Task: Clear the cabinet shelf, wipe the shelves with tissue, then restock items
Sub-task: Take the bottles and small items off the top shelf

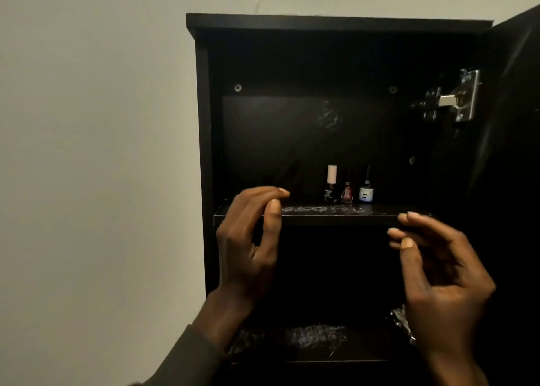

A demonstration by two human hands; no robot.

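A dark wall cabinet (204, 152) stands open in front of me. On its upper shelf (336, 219) stand three small bottles: one with a pale cap (331, 185), a red one (347, 193) and a white one with a black cap (366, 193). White scribble marks streak the shelf's front edge. My left hand (248, 245) hovers at the shelf's left end, fingers loosely bent, holding nothing. My right hand (438, 280) floats at the shelf's right end, fingers relaxed and empty.
The cabinet door (514, 152) swings open at the right, with a metal hinge (455, 99). The lower shelf (315, 339) carries pale smudges, and a crinkled shiny object (401, 321) shows behind my right hand. A plain wall (87, 152) fills the left.
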